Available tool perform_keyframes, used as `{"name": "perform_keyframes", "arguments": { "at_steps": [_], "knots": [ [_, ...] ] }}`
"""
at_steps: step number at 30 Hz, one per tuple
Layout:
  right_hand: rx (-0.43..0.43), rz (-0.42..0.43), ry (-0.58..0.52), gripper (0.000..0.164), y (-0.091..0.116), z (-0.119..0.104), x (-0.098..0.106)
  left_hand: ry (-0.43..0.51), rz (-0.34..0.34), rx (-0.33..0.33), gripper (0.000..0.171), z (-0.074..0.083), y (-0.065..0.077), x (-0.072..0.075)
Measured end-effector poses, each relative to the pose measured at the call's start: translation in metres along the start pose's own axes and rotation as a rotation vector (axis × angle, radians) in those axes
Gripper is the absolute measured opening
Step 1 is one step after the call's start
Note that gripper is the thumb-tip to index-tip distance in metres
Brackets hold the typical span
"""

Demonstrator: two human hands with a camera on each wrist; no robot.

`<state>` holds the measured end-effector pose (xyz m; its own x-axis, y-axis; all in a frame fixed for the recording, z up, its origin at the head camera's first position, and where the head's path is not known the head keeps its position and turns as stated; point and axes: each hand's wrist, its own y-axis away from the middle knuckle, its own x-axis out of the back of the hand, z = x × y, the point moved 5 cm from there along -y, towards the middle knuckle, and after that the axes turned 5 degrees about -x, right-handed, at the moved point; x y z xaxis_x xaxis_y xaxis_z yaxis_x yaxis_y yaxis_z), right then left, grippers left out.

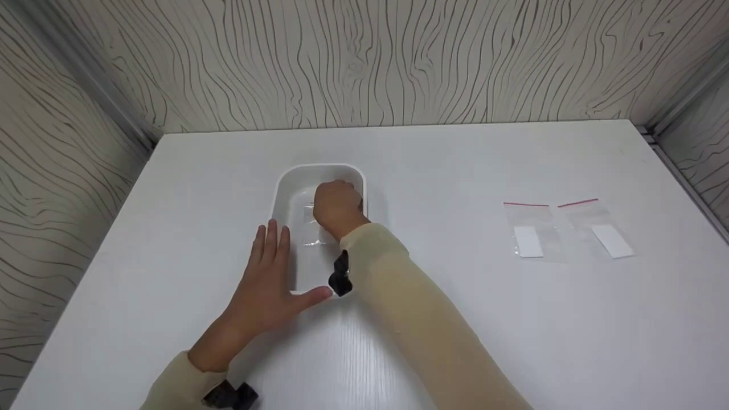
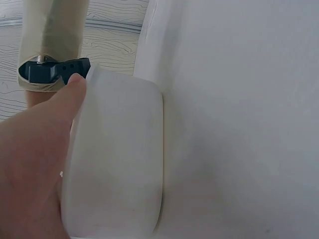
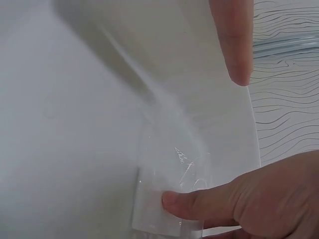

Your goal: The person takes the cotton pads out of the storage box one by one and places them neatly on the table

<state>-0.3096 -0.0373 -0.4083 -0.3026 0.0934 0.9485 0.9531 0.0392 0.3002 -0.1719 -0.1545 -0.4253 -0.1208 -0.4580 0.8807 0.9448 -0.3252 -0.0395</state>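
Observation:
A white rectangular tray point(image 1: 319, 168) stands on the table. My right hand point(image 1: 337, 208) is inside it near the far end, fingers curled. Up close in the right wrist view, the thumb and fingers of this hand pinch a clear plastic bag point(image 3: 157, 206) that has a white card inside. In the head view, clear plastic point(image 1: 313, 233) shows on the tray floor beside the right hand. My left hand point(image 1: 267, 285) rests along the tray's left side with straight fingers, its thumb stretched over the near rim. The left wrist view shows the tray's outer wall point(image 2: 119, 159) against that hand.
To the right on the white table point(image 1: 455, 171) lie two clear red-edged zip bags, a left one point(image 1: 528, 233) and a right one point(image 1: 603, 233), each with a white card. A wood-patterned wall point(image 1: 353, 62) stands behind the table.

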Motion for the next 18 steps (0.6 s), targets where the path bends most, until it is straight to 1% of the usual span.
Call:
{"name": "perform_keyframes", "arguments": {
  "at_steps": [2,6,9,12,16,17,18],
  "knots": [
    [-0.006,-0.001,0.006,0.036,-0.0003,0.0007,-0.0007,0.001,-0.006,0.007,0.128,0.0,0.0,-0.0001],
    [-0.019,0.024,0.016,0.035,0.0005,0.0026,0.0009,0.002,-0.008,0.012,0.128,-0.0001,-0.0004,-0.0003],
    [-0.01,0.035,0.032,0.034,0.0016,0.0024,0.002,0.0,-0.007,0.013,0.129,-0.0008,-0.0005,-0.0008],
    [-0.003,0.026,0.045,0.034,0.0016,0.0014,0.0015,0.003,-0.004,0.01,0.129,-0.0013,0.0,-0.0011],
    [-0.016,0.015,0.039,0.034,-0.0006,0.0019,0.0005,0.009,-0.003,0.007,0.128,-0.0015,0.0004,-0.0012],
    [-0.021,0.03,0.031,0.032,-0.006,0.0025,-0.0031,0.009,-0.003,0.007,0.128,-0.0013,0.0003,-0.0011],
    [-0.025,0.029,0.022,0.032,-0.0065,0.0031,-0.0034,0.008,-0.004,0.007,0.128,-0.0012,0.0002,-0.001]
  ]
}}
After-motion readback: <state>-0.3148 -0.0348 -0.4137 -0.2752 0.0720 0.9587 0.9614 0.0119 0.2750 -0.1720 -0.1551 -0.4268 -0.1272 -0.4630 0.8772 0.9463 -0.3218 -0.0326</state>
